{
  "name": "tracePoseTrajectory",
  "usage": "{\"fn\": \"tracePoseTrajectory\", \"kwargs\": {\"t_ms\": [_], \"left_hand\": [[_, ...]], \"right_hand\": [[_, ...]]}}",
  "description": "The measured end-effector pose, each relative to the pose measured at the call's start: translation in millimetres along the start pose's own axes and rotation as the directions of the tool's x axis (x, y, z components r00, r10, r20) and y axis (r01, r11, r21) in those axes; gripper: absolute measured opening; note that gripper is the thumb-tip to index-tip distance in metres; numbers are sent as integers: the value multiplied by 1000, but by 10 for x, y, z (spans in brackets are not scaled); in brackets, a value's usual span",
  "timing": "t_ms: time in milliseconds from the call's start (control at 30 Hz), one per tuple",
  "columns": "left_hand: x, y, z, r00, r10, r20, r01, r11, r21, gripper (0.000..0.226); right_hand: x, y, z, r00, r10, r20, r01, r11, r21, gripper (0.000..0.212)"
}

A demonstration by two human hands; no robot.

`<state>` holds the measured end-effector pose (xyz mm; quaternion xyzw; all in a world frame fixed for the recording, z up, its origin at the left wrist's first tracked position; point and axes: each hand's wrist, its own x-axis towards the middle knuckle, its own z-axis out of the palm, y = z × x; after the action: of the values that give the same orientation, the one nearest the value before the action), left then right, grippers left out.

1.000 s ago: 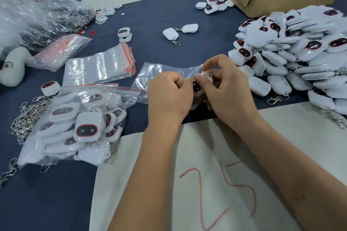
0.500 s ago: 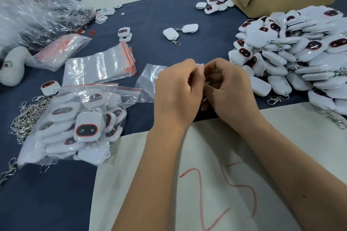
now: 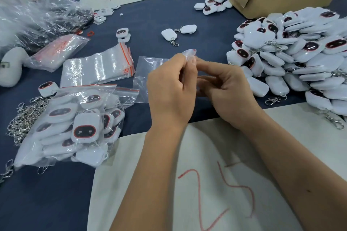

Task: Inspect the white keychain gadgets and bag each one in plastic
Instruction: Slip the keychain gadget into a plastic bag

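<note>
While both grips pinch a plastic bag (image 3: 189,52), sheet (image 3: 216,184) reads "25"

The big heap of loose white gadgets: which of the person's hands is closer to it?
Right. The right hand sits just beside the loose gadget heap, nearly at its near edge. The left hand is farther off, on the far side of the right hand.
</note>
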<state>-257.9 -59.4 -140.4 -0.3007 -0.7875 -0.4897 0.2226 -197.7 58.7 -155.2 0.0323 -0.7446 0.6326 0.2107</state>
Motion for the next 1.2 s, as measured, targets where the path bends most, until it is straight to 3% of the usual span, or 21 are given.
{"fn": "tracePoseTrajectory", "kwargs": {"t_ms": [67,167,267,367,433,533,567,633,767,833,900,967,1033,1067,1133,1200], "left_hand": [[-12,-31,1,997,-66,-26,66,998,5,44],[-29,-35,15,988,-145,-60,146,989,13,46],[-15,-48,-6,972,-199,-125,205,978,38,47],[3,-46,-33,953,-240,-183,248,969,22,47],[32,-40,-32,899,-340,-275,322,940,-110,47],[94,-95,-105,691,-592,-415,358,779,-514,48],[112,-113,-145,675,-610,-415,334,754,-566,49],[129,-129,-203,713,-518,-472,251,818,-518,49],[95,-73,-210,833,-132,-538,28,980,-198,45],[58,-83,-166,909,-31,-416,9,998,-55,43],[23,-133,-107,979,-44,-201,54,998,45,43],[-8,-166,-41,988,-156,18,153,983,105,39],[-33,-167,13,942,-284,181,266,957,114,31],[-35,-158,31,920,-321,225,308,947,92,24],[-24,-124,53,905,-357,231,376,926,-39,12],[18,-81,33,878,-431,206,474,840,-263,9]], "right_hand": [[-10,6,10,983,24,-180,-27,1000,-12,35],[-19,20,-29,887,-132,-442,-55,921,-386,15],[-25,8,-135,844,-206,-495,-260,650,-714,10],[-34,-1,-168,878,-40,-478,-438,337,-833,15],[-44,-20,-144,887,29,-461,-452,258,-854,24],[-50,-31,-119,917,5,-399,-383,295,-875,28],[-53,-33,-118,918,-5,-396,-376,305,-875,31],[-53,-35,-118,916,5,-401,-382,312,-870,37],[-42,-21,-133,924,29,-381,-373,283,-884,39],[-32,9,-152,933,17,-359,-343,338,-876,37],[-22,38,-160,939,-35,-341,-289,455,-842,26],[-20,53,-153,926,-142,-350,-204,591,-780,17],[-8,54,-137,910,-139,-390,-134,792,-596,21],[3,40,-125,910,-68,-410,-128,892,-433,25],[24,28,-118,914,49,-402,-123,979,-161,24],[38,47,-125,936,70,-345,-109,990,-94,21]]}}
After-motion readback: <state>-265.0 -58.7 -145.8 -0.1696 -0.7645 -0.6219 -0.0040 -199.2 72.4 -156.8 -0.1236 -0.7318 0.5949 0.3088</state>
